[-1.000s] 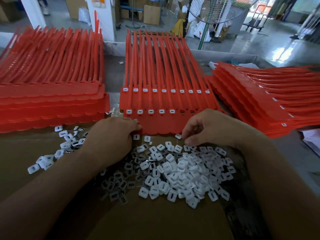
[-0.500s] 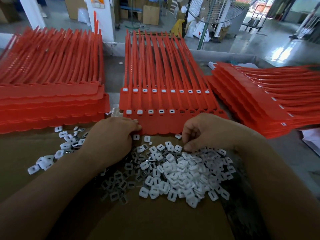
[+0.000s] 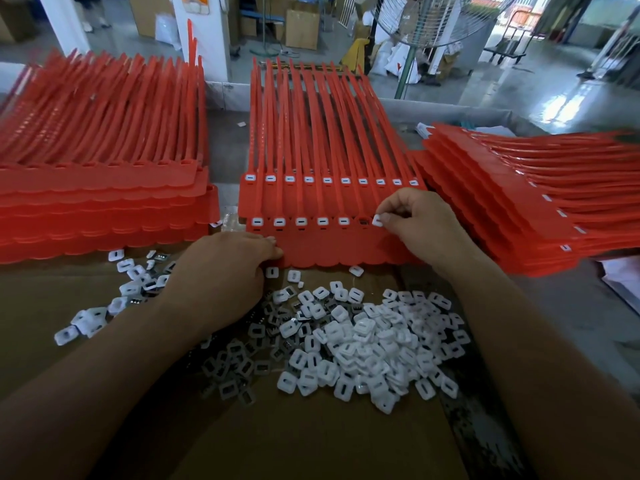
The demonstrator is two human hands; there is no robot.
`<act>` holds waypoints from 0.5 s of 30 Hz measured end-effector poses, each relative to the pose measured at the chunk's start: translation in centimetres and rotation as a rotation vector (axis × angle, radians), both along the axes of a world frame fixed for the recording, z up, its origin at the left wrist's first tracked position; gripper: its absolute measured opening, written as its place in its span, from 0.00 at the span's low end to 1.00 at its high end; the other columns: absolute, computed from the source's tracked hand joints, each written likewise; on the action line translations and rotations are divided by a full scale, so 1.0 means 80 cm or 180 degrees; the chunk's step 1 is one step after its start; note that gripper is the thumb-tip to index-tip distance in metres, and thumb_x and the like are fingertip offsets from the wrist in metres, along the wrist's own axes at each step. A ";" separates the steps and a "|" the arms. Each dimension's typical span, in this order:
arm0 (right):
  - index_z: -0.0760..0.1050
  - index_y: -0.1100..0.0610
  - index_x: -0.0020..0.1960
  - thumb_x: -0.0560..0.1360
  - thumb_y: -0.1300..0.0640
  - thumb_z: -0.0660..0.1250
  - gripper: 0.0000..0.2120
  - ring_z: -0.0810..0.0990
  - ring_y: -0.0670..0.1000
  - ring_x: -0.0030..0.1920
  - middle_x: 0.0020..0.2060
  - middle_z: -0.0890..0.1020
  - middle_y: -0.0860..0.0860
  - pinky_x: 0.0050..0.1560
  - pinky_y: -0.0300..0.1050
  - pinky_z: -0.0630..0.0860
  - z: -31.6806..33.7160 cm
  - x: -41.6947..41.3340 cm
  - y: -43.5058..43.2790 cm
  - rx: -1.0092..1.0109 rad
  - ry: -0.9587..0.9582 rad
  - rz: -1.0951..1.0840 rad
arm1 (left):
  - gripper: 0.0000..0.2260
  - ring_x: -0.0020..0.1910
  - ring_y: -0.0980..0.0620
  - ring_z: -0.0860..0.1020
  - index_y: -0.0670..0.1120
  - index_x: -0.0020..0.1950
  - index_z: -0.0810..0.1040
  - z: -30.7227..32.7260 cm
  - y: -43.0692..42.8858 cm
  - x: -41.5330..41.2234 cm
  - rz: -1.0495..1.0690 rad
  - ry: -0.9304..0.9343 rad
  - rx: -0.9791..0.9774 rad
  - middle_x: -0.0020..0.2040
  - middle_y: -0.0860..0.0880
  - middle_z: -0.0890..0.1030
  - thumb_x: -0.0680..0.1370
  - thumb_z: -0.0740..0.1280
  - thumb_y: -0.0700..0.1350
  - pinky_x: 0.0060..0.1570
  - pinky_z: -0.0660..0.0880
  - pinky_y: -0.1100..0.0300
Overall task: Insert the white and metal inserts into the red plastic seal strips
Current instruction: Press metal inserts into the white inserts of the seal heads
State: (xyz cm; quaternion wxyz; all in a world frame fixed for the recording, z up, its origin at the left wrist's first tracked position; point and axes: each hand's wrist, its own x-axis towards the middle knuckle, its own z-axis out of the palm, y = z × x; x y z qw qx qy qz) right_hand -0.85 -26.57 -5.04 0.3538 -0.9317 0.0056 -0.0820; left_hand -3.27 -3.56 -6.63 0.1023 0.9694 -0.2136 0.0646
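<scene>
A sheet of joined red seal strips (image 3: 332, 244) lies in front of me on a middle stack, with white inserts seated in several of its left sockets. My right hand (image 3: 420, 220) pinches one white insert (image 3: 377, 221) just right of an open socket (image 3: 363, 221) that shows metal inside. Fingers of my left hand (image 3: 221, 275) are curled, and their tips press on the sheet's near left edge. A heap of white inserts (image 3: 367, 344) lies on the cardboard below, with darker metal inserts (image 3: 242, 358) to its left.
Tall stacks of red strips stand at the left (image 3: 100, 202) and at the right (image 3: 519, 209). More loose inserts (image 3: 121, 289) are scattered near the left stack. The cardboard sheet (image 3: 311, 438) covers the near table. A standing fan (image 3: 408, 57) is behind.
My right hand has lifted from the pile of white inserts up to the strip sheet, carrying one white insert to the open socket. My left hand has stayed at the sheet's edge.
</scene>
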 end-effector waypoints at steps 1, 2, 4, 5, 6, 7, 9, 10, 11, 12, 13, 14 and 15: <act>0.74 0.49 0.39 0.75 0.60 0.65 0.08 0.74 0.43 0.44 0.39 0.76 0.41 0.40 0.32 0.66 -0.002 0.004 0.000 -0.0037 -0.0049 -0.0038 | 0.20 0.67 0.57 0.66 0.54 0.66 0.70 0.000 0.000 0.000 -0.0004 -0.0014 -0.0002 0.68 0.57 0.69 0.76 0.57 0.40 0.64 0.62 0.63; 0.74 0.50 0.40 0.75 0.60 0.65 0.07 0.73 0.43 0.45 0.38 0.75 0.40 0.40 0.30 0.65 -0.005 0.008 0.001 -0.0054 -0.0081 -0.0060 | 0.20 0.67 0.58 0.66 0.54 0.66 0.70 0.000 0.001 -0.001 -0.0008 -0.0026 -0.0001 0.68 0.57 0.69 0.76 0.57 0.40 0.63 0.62 0.63; 0.74 0.51 0.42 0.75 0.60 0.65 0.06 0.72 0.41 0.44 0.38 0.74 0.39 0.39 0.28 0.63 -0.009 0.012 0.002 -0.0044 -0.0130 -0.0063 | 0.20 0.67 0.58 0.66 0.55 0.66 0.70 0.000 0.001 -0.001 -0.0015 -0.0028 0.0008 0.68 0.57 0.69 0.76 0.57 0.40 0.63 0.62 0.63; 0.74 0.51 0.42 0.75 0.60 0.65 0.06 0.71 0.40 0.43 0.39 0.74 0.39 0.38 0.28 0.62 -0.011 0.014 0.003 -0.0056 -0.0160 -0.0048 | 0.20 0.67 0.58 0.66 0.55 0.66 0.70 0.000 0.001 0.000 -0.0017 -0.0028 0.0013 0.68 0.57 0.68 0.76 0.57 0.40 0.64 0.61 0.63; 0.74 0.51 0.42 0.75 0.60 0.65 0.05 0.71 0.40 0.43 0.39 0.74 0.40 0.38 0.27 0.61 -0.013 0.015 0.005 -0.0093 -0.0188 -0.0028 | 0.20 0.67 0.58 0.66 0.55 0.66 0.70 0.000 0.001 0.000 -0.0017 -0.0030 0.0021 0.68 0.57 0.68 0.76 0.57 0.40 0.64 0.61 0.63; 0.74 0.51 0.42 0.75 0.60 0.65 0.05 0.71 0.41 0.43 0.39 0.75 0.42 0.38 0.27 0.61 -0.015 0.016 0.006 -0.0143 -0.0198 -0.0004 | 0.20 0.67 0.58 0.65 0.55 0.66 0.70 0.000 0.000 0.000 -0.0018 -0.0031 0.0027 0.68 0.57 0.68 0.76 0.57 0.40 0.64 0.61 0.63; 0.74 0.52 0.42 0.75 0.60 0.64 0.05 0.72 0.43 0.45 0.42 0.75 0.45 0.38 0.28 0.61 -0.019 0.018 0.008 -0.0258 -0.0152 0.0035 | 0.20 0.68 0.58 0.65 0.55 0.66 0.70 0.000 0.000 -0.001 -0.0023 -0.0028 0.0048 0.68 0.57 0.68 0.76 0.57 0.40 0.64 0.61 0.63; 0.74 0.52 0.43 0.76 0.60 0.64 0.05 0.72 0.44 0.45 0.44 0.76 0.46 0.38 0.29 0.61 -0.020 0.019 0.009 -0.0311 -0.0126 0.0035 | 0.20 0.68 0.58 0.65 0.55 0.66 0.70 0.000 0.000 -0.001 -0.0025 -0.0032 0.0060 0.68 0.57 0.68 0.76 0.57 0.40 0.64 0.61 0.63; 0.74 0.52 0.43 0.76 0.59 0.64 0.05 0.71 0.44 0.45 0.44 0.75 0.46 0.37 0.30 0.62 -0.022 0.019 0.009 -0.0363 -0.0116 0.0028 | 0.20 0.68 0.58 0.65 0.55 0.66 0.69 0.000 0.000 -0.002 -0.0024 -0.0036 0.0066 0.68 0.57 0.68 0.76 0.57 0.40 0.64 0.61 0.63; 0.74 0.52 0.43 0.76 0.59 0.64 0.05 0.71 0.43 0.45 0.45 0.75 0.46 0.37 0.31 0.62 -0.023 0.020 0.009 -0.0418 -0.0122 0.0021 | 0.20 0.67 0.58 0.65 0.55 0.66 0.69 0.000 -0.001 -0.002 -0.0022 -0.0040 0.0068 0.68 0.57 0.68 0.76 0.56 0.40 0.64 0.61 0.63; 0.73 0.52 0.43 0.76 0.59 0.64 0.05 0.71 0.43 0.45 0.45 0.74 0.45 0.38 0.33 0.63 -0.024 0.020 0.010 -0.0473 -0.0134 0.0014 | 0.20 0.67 0.58 0.65 0.55 0.66 0.69 0.001 -0.001 -0.002 -0.0023 -0.0040 0.0071 0.68 0.57 0.68 0.76 0.56 0.41 0.64 0.61 0.63; 0.73 0.51 0.43 0.76 0.59 0.63 0.04 0.70 0.43 0.45 0.45 0.74 0.45 0.40 0.35 0.63 -0.025 0.021 0.010 -0.0529 -0.0144 0.0007 | 0.20 0.67 0.58 0.65 0.55 0.66 0.69 0.001 0.000 -0.003 -0.0025 -0.0036 0.0075 0.69 0.57 0.68 0.76 0.56 0.40 0.64 0.61 0.63; 0.73 0.51 0.43 0.76 0.59 0.63 0.04 0.70 0.43 0.45 0.46 0.73 0.45 0.43 0.36 0.64 -0.026 0.022 0.011 -0.0583 -0.0148 -0.0001 | 0.20 0.67 0.58 0.65 0.55 0.67 0.69 0.001 0.000 -0.003 -0.0028 -0.0029 0.0075 0.69 0.57 0.68 0.76 0.56 0.40 0.64 0.61 0.63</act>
